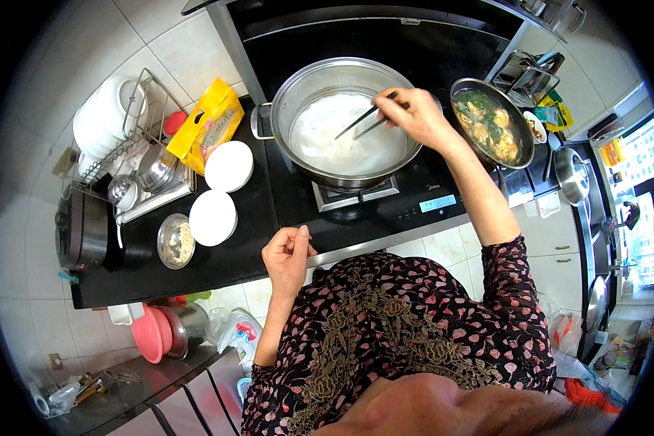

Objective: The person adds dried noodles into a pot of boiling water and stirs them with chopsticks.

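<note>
My right hand (411, 117) grips a pair of black chopsticks (362, 122) over a large stainless steel pot (283, 117). Their tips point down into cloudy, whitish liquid (327, 128); whether they touch something under the surface is hard to tell. The pot sits on a burner of the black gas hob (354, 212). My left hand (289, 256) hovers at the front edge of the counter, its fingers curled and nothing visible in it. To the pot's right stands a pan (490, 122) of broth with greens and golden, egg-like pieces.
Left of the hob are two white bowls (229, 166), a yellow food bag (210, 125) and a small bowl with pale contents (177, 242). Behind them stands a wire dish rack (136, 136) with white bowls. A steel lid (572, 174) lies right of the pan.
</note>
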`<action>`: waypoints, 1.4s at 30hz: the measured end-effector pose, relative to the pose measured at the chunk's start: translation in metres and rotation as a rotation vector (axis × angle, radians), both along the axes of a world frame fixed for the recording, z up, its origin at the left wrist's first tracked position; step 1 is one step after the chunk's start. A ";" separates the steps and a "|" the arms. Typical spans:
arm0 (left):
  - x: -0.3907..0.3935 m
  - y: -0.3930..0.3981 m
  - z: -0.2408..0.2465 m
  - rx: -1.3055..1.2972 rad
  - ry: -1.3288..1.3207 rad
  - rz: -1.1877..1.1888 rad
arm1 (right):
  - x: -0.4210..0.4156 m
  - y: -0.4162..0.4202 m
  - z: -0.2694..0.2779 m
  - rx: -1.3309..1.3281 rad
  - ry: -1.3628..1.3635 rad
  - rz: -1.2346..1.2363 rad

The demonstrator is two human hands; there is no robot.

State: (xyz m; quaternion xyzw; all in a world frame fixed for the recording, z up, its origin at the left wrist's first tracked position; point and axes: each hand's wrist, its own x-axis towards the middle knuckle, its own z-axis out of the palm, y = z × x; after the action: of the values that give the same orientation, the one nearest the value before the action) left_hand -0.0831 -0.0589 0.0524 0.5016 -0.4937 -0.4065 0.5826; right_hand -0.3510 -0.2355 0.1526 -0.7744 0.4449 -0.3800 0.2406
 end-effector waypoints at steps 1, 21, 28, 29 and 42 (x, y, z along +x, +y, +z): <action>0.000 -0.001 0.001 0.002 0.001 -0.002 | 0.004 0.003 -0.001 0.012 0.019 0.073; -0.002 -0.004 -0.001 0.012 -0.008 -0.024 | 0.052 -0.065 -0.037 0.066 0.225 0.306; -0.002 -0.003 -0.001 0.006 0.008 -0.013 | 0.037 -0.092 -0.031 0.040 0.380 0.119; -0.002 -0.003 -0.001 0.007 0.007 -0.012 | 0.032 -0.093 -0.029 0.036 0.399 0.098; -0.005 -0.009 -0.001 0.042 -0.010 -0.048 | -0.016 -0.079 -0.011 0.135 0.461 -0.039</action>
State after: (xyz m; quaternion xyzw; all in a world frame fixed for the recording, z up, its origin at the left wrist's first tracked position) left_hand -0.0884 -0.0680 0.0513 0.5037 -0.4998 -0.4284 0.5595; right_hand -0.3667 -0.3147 0.1421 -0.8140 0.5275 -0.1672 0.1765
